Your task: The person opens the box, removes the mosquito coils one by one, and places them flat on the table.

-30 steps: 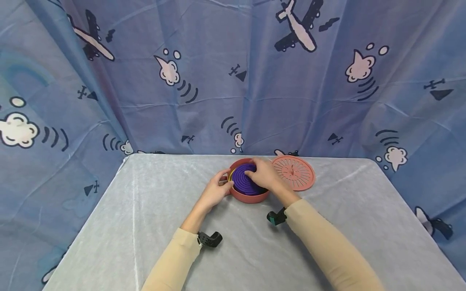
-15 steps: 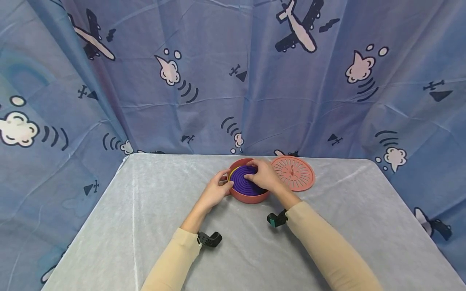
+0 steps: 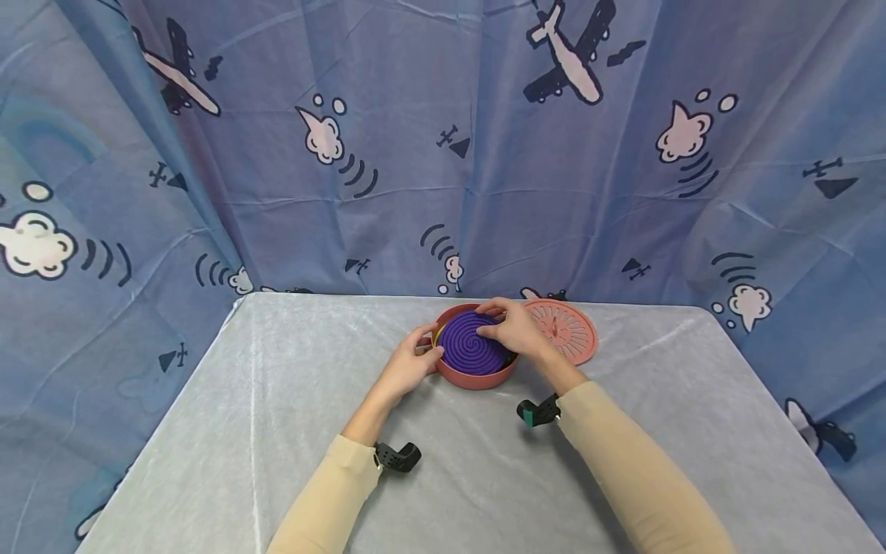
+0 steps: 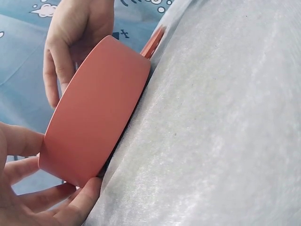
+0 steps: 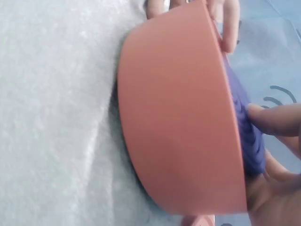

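Observation:
A round terracotta-coloured mosquito coil holder stands near the table's far edge. My left hand holds its left side, with thumb and fingertips at the wall. In the holder's mouth lies a purple mosquito coil, and a strip of yellow shows at its left edge. My right hand pinches the coil at its upper right. In the right wrist view the coil stands tilted, partly above the rim, with the thumb on its face. The inside of the holder is mostly hidden.
A slotted round lid of the same colour lies just right of the holder, partly behind my right hand. A pale cloth covers the table. Behind it hangs a blue curtain with airplane prints.
My right hand has moved slightly right, and more of the purple coil's face shows. The holder has shifted a little to the right. My left hand has stayed at its side.

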A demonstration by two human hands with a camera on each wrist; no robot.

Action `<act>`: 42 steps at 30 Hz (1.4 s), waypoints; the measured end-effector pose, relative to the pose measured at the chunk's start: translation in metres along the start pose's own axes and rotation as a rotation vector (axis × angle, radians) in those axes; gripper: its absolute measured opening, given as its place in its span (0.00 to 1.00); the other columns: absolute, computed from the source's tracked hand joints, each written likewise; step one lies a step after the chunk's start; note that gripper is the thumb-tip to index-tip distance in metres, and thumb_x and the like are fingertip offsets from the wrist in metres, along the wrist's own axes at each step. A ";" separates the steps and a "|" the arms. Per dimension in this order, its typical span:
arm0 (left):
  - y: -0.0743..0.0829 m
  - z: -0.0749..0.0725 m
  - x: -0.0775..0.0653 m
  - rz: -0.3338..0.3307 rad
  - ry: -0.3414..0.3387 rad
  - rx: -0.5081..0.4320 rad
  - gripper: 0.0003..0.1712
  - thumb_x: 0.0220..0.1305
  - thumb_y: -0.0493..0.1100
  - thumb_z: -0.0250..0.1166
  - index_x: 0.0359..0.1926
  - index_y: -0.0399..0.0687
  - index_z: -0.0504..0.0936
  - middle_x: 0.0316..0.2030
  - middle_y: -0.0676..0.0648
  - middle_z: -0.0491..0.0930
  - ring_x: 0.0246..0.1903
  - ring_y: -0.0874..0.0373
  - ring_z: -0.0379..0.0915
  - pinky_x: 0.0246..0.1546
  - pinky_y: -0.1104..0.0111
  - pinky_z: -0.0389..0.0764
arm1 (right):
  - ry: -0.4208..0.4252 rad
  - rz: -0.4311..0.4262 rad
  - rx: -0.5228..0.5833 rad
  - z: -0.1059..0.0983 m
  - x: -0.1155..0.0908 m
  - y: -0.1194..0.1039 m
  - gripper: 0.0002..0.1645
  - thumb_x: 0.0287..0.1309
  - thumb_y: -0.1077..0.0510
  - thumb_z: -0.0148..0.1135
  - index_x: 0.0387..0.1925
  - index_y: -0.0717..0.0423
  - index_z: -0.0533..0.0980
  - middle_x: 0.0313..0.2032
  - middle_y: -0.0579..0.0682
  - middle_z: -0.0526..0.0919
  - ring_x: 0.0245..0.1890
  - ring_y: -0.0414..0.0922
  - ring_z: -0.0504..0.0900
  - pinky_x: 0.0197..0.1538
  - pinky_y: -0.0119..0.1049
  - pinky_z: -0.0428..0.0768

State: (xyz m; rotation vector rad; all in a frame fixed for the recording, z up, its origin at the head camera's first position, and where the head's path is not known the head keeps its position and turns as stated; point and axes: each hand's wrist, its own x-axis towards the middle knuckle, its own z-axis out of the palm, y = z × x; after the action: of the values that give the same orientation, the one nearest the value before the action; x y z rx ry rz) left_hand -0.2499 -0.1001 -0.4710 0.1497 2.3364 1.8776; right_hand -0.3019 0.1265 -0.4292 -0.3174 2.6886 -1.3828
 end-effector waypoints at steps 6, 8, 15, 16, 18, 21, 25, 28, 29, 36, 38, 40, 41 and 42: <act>0.000 0.000 -0.001 0.007 0.004 0.000 0.29 0.74 0.40 0.61 0.73 0.48 0.69 0.64 0.33 0.69 0.62 0.40 0.72 0.50 0.60 0.85 | -0.050 0.076 0.076 -0.006 -0.001 -0.001 0.19 0.62 0.62 0.70 0.55 0.56 0.81 0.62 0.60 0.77 0.62 0.57 0.75 0.65 0.52 0.76; 0.001 0.000 -0.001 0.002 0.006 0.004 0.29 0.74 0.41 0.61 0.73 0.49 0.69 0.64 0.33 0.69 0.63 0.41 0.71 0.50 0.60 0.85 | -0.058 0.094 0.105 -0.007 -0.002 -0.002 0.19 0.62 0.63 0.70 0.55 0.56 0.81 0.63 0.59 0.76 0.64 0.57 0.74 0.66 0.53 0.75; 0.001 0.001 -0.002 0.002 0.002 0.009 0.29 0.74 0.41 0.61 0.73 0.49 0.69 0.64 0.34 0.69 0.63 0.41 0.71 0.51 0.61 0.85 | -0.031 0.085 0.142 -0.013 -0.006 -0.004 0.18 0.62 0.62 0.71 0.54 0.57 0.82 0.65 0.58 0.75 0.66 0.57 0.72 0.64 0.51 0.77; 0.001 0.001 -0.002 0.002 0.001 0.005 0.30 0.73 0.41 0.61 0.73 0.49 0.69 0.64 0.34 0.70 0.63 0.41 0.71 0.51 0.61 0.85 | -0.023 0.079 0.144 -0.014 -0.007 -0.004 0.18 0.62 0.63 0.71 0.54 0.57 0.82 0.65 0.58 0.75 0.64 0.57 0.74 0.62 0.51 0.79; 0.001 0.001 -0.003 0.004 0.002 0.001 0.30 0.74 0.41 0.61 0.73 0.49 0.69 0.64 0.34 0.70 0.63 0.41 0.71 0.51 0.60 0.85 | -0.012 0.064 0.150 -0.018 -0.010 -0.005 0.18 0.62 0.63 0.70 0.54 0.57 0.82 0.64 0.58 0.74 0.62 0.57 0.75 0.59 0.50 0.81; 0.002 0.001 -0.003 0.001 0.001 0.000 0.30 0.74 0.42 0.61 0.74 0.49 0.68 0.64 0.34 0.70 0.63 0.41 0.71 0.51 0.60 0.85 | 0.000 0.032 0.128 -0.026 -0.014 -0.006 0.18 0.62 0.63 0.71 0.54 0.58 0.82 0.63 0.58 0.74 0.60 0.57 0.74 0.60 0.50 0.79; 0.002 0.001 -0.004 0.002 0.000 -0.003 0.30 0.74 0.42 0.61 0.74 0.49 0.68 0.64 0.34 0.70 0.63 0.41 0.71 0.51 0.61 0.85 | 0.007 -0.016 0.083 -0.037 -0.021 -0.009 0.18 0.62 0.62 0.71 0.53 0.59 0.82 0.61 0.58 0.76 0.60 0.57 0.74 0.62 0.52 0.77; 0.002 0.000 -0.003 0.000 0.002 -0.010 0.30 0.73 0.42 0.62 0.74 0.49 0.68 0.64 0.34 0.70 0.62 0.42 0.71 0.51 0.61 0.85 | 0.007 -0.038 0.076 -0.045 -0.026 -0.013 0.18 0.62 0.63 0.70 0.54 0.60 0.81 0.60 0.60 0.78 0.57 0.58 0.77 0.56 0.49 0.82; 0.002 0.000 -0.003 0.000 0.003 -0.009 0.30 0.73 0.42 0.62 0.74 0.50 0.68 0.64 0.34 0.70 0.62 0.42 0.71 0.51 0.61 0.85 | 0.010 -0.040 0.075 -0.048 -0.028 -0.013 0.18 0.62 0.63 0.71 0.53 0.60 0.82 0.60 0.59 0.78 0.56 0.58 0.78 0.54 0.47 0.83; -0.001 0.001 -0.001 0.017 0.001 -0.015 0.30 0.73 0.41 0.62 0.73 0.48 0.69 0.63 0.34 0.71 0.61 0.42 0.72 0.50 0.60 0.85 | 0.015 -0.056 0.034 -0.069 -0.046 -0.010 0.18 0.64 0.61 0.69 0.54 0.59 0.81 0.62 0.60 0.77 0.54 0.58 0.79 0.52 0.45 0.84; -0.001 0.001 -0.001 0.026 0.001 -0.020 0.30 0.73 0.40 0.62 0.73 0.47 0.69 0.62 0.33 0.71 0.61 0.41 0.73 0.50 0.61 0.85 | 0.016 -0.043 0.021 -0.075 -0.051 -0.008 0.18 0.64 0.60 0.69 0.55 0.58 0.81 0.62 0.60 0.76 0.54 0.58 0.79 0.52 0.46 0.84; -0.001 0.001 -0.001 0.034 0.000 -0.023 0.30 0.73 0.40 0.61 0.73 0.45 0.68 0.61 0.33 0.71 0.60 0.41 0.73 0.49 0.61 0.86 | 0.026 -0.041 0.010 -0.081 -0.055 -0.003 0.19 0.64 0.60 0.69 0.55 0.59 0.81 0.62 0.61 0.77 0.54 0.58 0.79 0.51 0.44 0.84; -0.002 0.001 -0.001 0.037 0.000 -0.024 0.30 0.73 0.40 0.61 0.73 0.45 0.68 0.61 0.33 0.71 0.60 0.41 0.73 0.49 0.61 0.86 | 0.033 -0.037 0.009 -0.084 -0.058 -0.001 0.19 0.64 0.59 0.69 0.55 0.59 0.81 0.62 0.61 0.77 0.54 0.58 0.79 0.50 0.42 0.84; -0.001 0.000 -0.001 0.036 0.003 -0.021 0.30 0.73 0.40 0.61 0.73 0.45 0.69 0.61 0.33 0.71 0.60 0.41 0.73 0.48 0.62 0.86 | 0.040 -0.036 0.003 -0.087 -0.061 0.002 0.19 0.64 0.59 0.69 0.55 0.59 0.81 0.62 0.61 0.76 0.54 0.58 0.79 0.49 0.40 0.84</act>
State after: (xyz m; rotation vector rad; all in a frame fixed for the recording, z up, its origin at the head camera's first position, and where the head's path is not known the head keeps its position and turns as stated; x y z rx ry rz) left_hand -0.2489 -0.1002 -0.4725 0.1877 2.3308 1.9191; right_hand -0.2591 0.2105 -0.3801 -0.3428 2.7258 -1.4179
